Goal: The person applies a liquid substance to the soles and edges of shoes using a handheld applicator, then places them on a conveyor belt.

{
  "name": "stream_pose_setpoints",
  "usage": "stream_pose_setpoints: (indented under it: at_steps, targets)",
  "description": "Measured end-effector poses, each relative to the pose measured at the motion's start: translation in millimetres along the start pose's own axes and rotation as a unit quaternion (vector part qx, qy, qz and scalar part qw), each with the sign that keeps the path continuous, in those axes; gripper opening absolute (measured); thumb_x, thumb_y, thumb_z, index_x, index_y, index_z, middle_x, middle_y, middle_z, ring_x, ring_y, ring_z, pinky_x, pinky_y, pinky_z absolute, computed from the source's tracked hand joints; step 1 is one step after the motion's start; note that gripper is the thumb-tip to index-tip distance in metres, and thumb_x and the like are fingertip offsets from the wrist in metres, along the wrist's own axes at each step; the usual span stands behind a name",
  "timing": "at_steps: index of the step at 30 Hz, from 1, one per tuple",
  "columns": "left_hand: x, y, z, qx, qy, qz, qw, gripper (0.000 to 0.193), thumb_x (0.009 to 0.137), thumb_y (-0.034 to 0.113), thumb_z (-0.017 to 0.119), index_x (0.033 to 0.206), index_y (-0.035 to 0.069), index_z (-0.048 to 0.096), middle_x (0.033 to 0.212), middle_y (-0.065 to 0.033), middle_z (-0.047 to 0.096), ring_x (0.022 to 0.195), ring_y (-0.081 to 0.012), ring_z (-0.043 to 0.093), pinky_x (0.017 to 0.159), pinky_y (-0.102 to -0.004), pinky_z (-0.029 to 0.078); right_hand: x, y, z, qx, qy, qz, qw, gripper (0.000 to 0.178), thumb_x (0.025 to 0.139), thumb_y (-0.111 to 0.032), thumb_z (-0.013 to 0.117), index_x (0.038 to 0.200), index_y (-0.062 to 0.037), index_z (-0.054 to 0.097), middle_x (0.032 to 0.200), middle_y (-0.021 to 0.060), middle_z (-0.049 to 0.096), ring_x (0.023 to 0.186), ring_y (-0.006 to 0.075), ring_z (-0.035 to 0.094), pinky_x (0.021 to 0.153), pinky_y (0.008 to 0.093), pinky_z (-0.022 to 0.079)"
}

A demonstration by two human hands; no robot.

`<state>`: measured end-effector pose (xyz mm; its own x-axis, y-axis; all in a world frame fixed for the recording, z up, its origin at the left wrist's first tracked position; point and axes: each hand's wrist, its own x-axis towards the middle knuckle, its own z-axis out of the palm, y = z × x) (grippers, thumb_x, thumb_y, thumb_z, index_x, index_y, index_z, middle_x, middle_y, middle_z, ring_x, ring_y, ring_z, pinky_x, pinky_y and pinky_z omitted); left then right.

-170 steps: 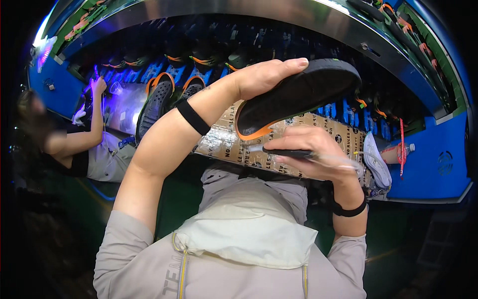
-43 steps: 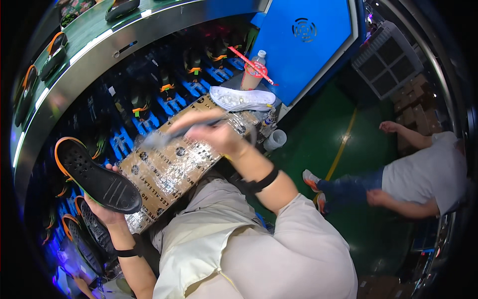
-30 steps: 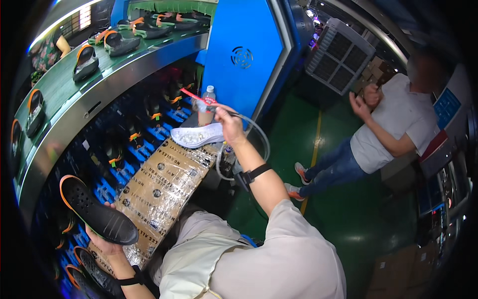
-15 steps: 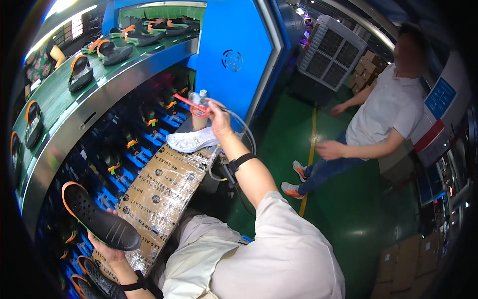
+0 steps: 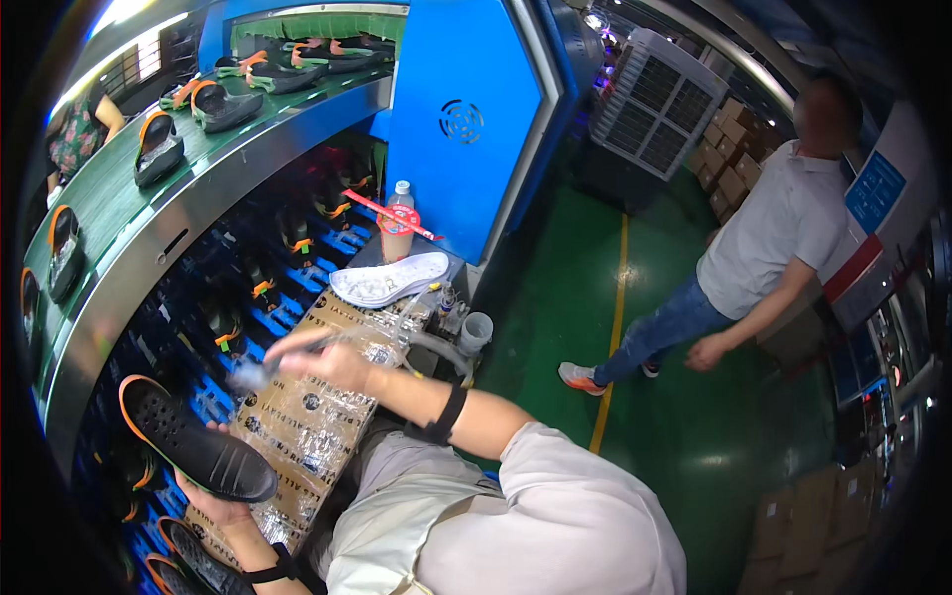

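Note:
My left hand (image 5: 210,496) grips a black shoe sole (image 5: 198,436) with an orange edge and small round holes, its fingers wrapped underneath. The sole is tilted over the near left corner of a cardboard-covered board (image 5: 307,436). Above that board my right hand (image 5: 332,365) is closed on a brush (image 5: 255,375), whose pale tip is smeared by motion and points toward the sole without touching it. A clear hose (image 5: 436,347) runs near my right wrist. At the board's far end lies a white sole (image 5: 389,281).
Shoes (image 5: 161,149) stand along a green conveyor (image 5: 104,178) at the left. A lidded drink cup (image 5: 397,238) and a small white cup (image 5: 476,330) stand beyond the board. A blue machine panel (image 5: 456,69) rises behind. To the right, a person (image 5: 769,238) stands on the green floor.
My right hand has swung from beside the drink cup back toward me and left, bringing the brush near the sole. The left hand has barely moved. The person at the right has turned and shifted.

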<state>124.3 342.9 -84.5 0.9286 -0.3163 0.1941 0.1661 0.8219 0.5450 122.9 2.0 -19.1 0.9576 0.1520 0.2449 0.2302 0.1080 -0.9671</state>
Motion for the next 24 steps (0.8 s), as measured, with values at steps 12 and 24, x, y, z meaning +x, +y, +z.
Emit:
stream_pose_setpoints:
  at_steps: [12,24]
  targets:
    - [0.2,-4.0,14.9,0.012,-0.053,0.023,0.998,0.073,0.110,0.058,0.041,0.159,0.004,0.051,0.151,-0.0219,0.062,0.140,-0.0374,0.059,0.121,-0.0530,0.047,-26.8,-9.9,98.8,0.035,-0.070,-0.073,0.994,0.027,0.091,-0.015,0.081,0.115,-0.0010,0.081,0.110,0.0182,0.078,0.108,0.0274,0.073,0.100,0.0407,0.055]
    - [-2.9,-9.4,47.1,-0.045,0.077,0.072,0.993,0.086,0.105,0.066,0.034,0.155,-0.002,0.052,0.145,-0.0296,0.063,0.133,-0.0474,0.063,0.112,-0.0595,0.054,-13.7,-10.6,100.0,-0.218,-0.135,-0.293,0.921,0.037,0.085,-0.004,0.085,0.122,-0.0057,0.080,0.088,0.0080,0.071,0.081,0.0272,0.063,0.079,0.0408,0.047]
